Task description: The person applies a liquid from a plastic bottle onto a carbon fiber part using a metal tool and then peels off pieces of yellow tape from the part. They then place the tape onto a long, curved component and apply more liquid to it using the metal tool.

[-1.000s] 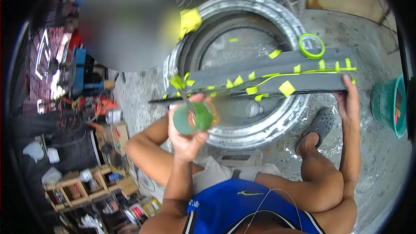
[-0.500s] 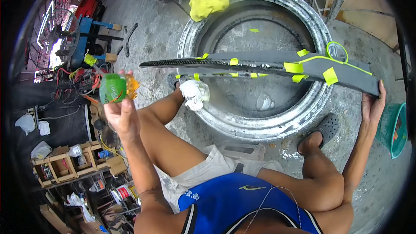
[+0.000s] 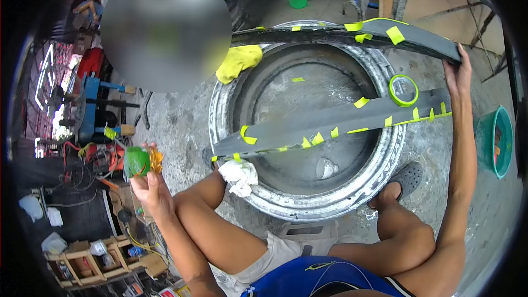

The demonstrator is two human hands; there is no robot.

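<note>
My left hand (image 3: 148, 184) is wrapped round a green and orange container (image 3: 137, 161) with a brush handle standing out of it. On the right, my right hand (image 3: 459, 71) grips the end of a long dark curved part (image 3: 324, 36) with yellow-green tape pieces, raised above the far side of the tire. A second dark part (image 3: 330, 120), also with tape pieces, lies across the tire (image 3: 308, 206). A roll of yellow-green tape (image 3: 403, 90) rests at its right end. White crumpled cloth (image 3: 240, 177) and a yellow cloth (image 3: 240, 63) sit on the tire's left side.
A teal basin (image 3: 495, 142) stands at the right. A clear cup (image 3: 326, 168) is inside the tire. Metal legs and a green lid (image 3: 298, 1) are at the top. Blue stands (image 3: 91, 107) and a wooden rack (image 3: 96, 261) are at the left. A blurred oval hides the upper left.
The long part in my right hand has moved up and away, uncovering the second part on the tire. The view has shifted, and my left hand appears lower with the container still in it.
</note>
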